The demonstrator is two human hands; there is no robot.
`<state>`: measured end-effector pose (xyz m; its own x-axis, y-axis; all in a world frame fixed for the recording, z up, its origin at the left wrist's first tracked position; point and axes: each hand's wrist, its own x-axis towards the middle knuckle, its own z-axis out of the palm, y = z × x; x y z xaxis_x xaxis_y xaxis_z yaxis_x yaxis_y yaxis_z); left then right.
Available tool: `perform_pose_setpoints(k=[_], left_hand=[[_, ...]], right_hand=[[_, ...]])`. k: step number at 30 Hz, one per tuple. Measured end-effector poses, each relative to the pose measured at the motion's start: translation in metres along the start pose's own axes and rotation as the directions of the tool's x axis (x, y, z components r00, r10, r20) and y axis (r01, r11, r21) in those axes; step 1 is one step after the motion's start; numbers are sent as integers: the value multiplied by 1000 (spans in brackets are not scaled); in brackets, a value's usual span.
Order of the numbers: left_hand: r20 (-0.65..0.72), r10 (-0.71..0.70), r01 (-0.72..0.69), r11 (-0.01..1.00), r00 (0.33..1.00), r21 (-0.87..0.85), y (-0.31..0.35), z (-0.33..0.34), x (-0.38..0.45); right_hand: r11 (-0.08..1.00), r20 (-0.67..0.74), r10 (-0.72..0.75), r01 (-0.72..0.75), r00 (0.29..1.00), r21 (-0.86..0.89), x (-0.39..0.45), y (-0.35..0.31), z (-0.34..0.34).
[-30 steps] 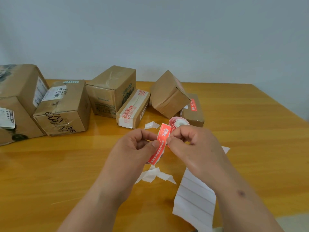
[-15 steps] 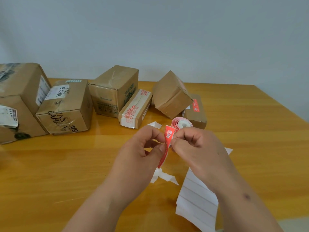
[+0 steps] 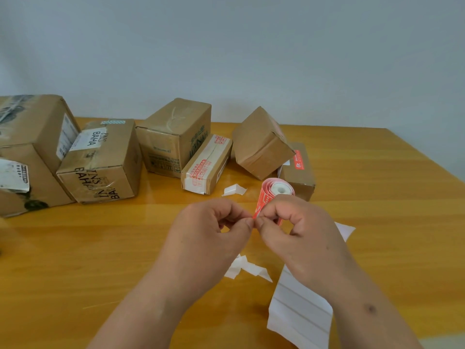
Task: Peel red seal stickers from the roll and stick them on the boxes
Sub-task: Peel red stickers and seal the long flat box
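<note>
Wooden table (image 3: 377, 197) under plain grey wall, cardboard boxes (image 3: 100, 162) standing along far side. Both hands meeting over table middle: left hand (image 3: 208, 235) pinching red sticker (image 3: 260, 206) edge, right hand (image 3: 299, 230) gripping sticker roll (image 3: 278, 188). Advice: peeling slowly, keeping sticker flat, not touching glue side, backing strip (image 3: 299, 311) hanging free.

red sticker roll (image 3: 270, 195), brown boxes (image 3: 100, 162), seemingly white scraps (image 3: 245, 268)

arms: 2, bare to the frame edge, no sleeves | left hand (image 3: 201, 238): no ring or glove | right hand (image 3: 302, 230): no ring; small dark mark on forearm
</note>
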<state>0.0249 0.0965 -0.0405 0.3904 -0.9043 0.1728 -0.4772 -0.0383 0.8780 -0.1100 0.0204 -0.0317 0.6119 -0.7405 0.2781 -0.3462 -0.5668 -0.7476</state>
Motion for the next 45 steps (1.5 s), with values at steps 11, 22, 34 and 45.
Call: perform_pose_setpoints(k=[11, 22, 34, 45], left_hand=[[72, 34, -50, 970, 997, 239, 9, -7, 2], [134, 72, -126, 880, 988, 459, 16, -10, 0], [98, 63, -100, 892, 993, 440, 10, -5, 0], [12, -33, 30, 983, 999, 179, -1, -1, 3]], right_hand=[[997, 15, -78, 78, 997, -25, 2, 9, 1], [987, 65, -75, 83, 995, -139, 2, 10, 2], [952, 15, -105, 105, 994, -287, 2, 11, 8], [960, -2, -98, 94, 995, -263, 2, 16, 10]])
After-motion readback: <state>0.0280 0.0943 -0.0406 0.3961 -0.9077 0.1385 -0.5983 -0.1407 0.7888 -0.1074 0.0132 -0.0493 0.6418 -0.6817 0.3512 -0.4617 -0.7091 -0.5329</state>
